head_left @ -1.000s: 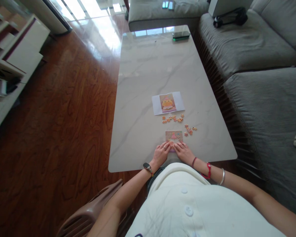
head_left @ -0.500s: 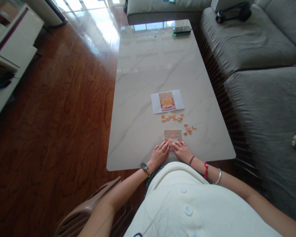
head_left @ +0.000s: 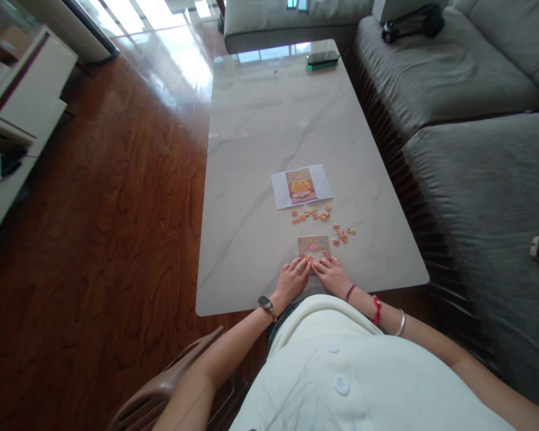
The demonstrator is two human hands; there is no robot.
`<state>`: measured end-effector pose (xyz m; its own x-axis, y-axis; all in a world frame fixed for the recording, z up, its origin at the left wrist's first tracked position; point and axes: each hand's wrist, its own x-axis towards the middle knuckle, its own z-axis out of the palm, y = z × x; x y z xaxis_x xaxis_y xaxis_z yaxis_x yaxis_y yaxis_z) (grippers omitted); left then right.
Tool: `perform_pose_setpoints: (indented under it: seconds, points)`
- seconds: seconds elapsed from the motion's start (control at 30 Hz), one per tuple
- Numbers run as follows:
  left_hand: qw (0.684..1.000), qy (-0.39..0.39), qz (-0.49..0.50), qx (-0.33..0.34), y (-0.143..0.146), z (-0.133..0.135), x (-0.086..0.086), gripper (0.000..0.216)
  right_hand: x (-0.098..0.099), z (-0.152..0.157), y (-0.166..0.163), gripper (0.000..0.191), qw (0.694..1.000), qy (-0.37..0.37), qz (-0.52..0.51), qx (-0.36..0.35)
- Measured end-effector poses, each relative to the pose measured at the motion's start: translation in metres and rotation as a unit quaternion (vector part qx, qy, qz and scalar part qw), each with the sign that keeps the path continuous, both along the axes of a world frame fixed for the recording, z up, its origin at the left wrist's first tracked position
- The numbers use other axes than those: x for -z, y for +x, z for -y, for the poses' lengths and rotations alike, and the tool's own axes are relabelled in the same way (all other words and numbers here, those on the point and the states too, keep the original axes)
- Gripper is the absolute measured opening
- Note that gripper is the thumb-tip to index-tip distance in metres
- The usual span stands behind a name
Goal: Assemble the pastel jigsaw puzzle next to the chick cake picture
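A small jigsaw puzzle (head_left: 313, 244), partly put together, lies at the near end of the table. Its upper part shows brown with a pink shape, and the lower part is covered by my fingers. My left hand (head_left: 295, 278) rests on its lower left, fingers closed at the tips around a small orange puzzle piece (head_left: 310, 257). From the other side, my right hand (head_left: 331, 276) meets it with bent fingers on the same spot. Loose pieces (head_left: 342, 234) lie right of the puzzle, and a row of orange pieces (head_left: 311, 214) lies above it.
Beyond the pieces is a paper sheet (head_left: 302, 186) printed with a yellow cartoon figure. A dark phone-like object (head_left: 322, 58) with a green edge sits at the far end of the marble-patterned table (head_left: 247, 239). A grey sofa (head_left: 485, 173) runs along the right; a brown chair (head_left: 175, 377) stands lower left.
The view has shifted slightly. Both hands stay at the lower part of the puzzle, with only small finger movement; the loose pieces lie as before.
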<state>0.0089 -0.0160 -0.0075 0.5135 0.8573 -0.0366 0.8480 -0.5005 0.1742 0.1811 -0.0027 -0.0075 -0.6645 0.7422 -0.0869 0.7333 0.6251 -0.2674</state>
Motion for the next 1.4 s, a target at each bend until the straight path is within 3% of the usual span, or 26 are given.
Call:
perform_pose_setpoints:
  seconds: [0.1,0.27,0.37,0.57,0.7,0.83,1.0,1.4]
  points:
    - [1.000,-0.012,0.013,-0.005,0.001,-0.006,-0.003,0.031,0.000,-0.002,0.016,0.039,0.999,-0.002,-0.037,0.032]
    - [1.000,-0.004,0.004,-0.008,0.001,-0.006,0.001,0.039,0.000,-0.009,0.061,0.040,0.976,0.034,-0.095,0.195]
    - [1.000,0.000,-0.017,-0.009,0.005,-0.006,0.001,0.038,-0.001,-0.012,0.078,0.038,0.967,0.028,-0.097,0.233]
    - [0.999,-0.022,0.017,-0.021,0.011,-0.015,-0.006,0.029,-0.006,-0.022,0.068,0.033,0.966,0.009,-0.103,0.239]
    - [0.997,-0.032,0.069,-0.033,0.004,-0.012,-0.005,0.037,-0.007,-0.026,0.040,0.028,0.977,-0.034,-0.138,0.161]
    - [0.998,-0.026,0.060,0.000,0.001,-0.007,-0.002,0.036,-0.004,-0.030,0.013,0.021,0.983,-0.088,-0.109,0.117]
    - [1.000,-0.015,0.011,0.017,0.005,-0.004,-0.003,0.035,-0.004,-0.037,-0.003,0.011,0.980,-0.128,-0.022,0.148]
    - [0.999,-0.010,-0.028,0.030,0.007,0.004,0.006,0.044,-0.019,-0.045,-0.013,0.015,0.969,-0.180,0.056,0.158]
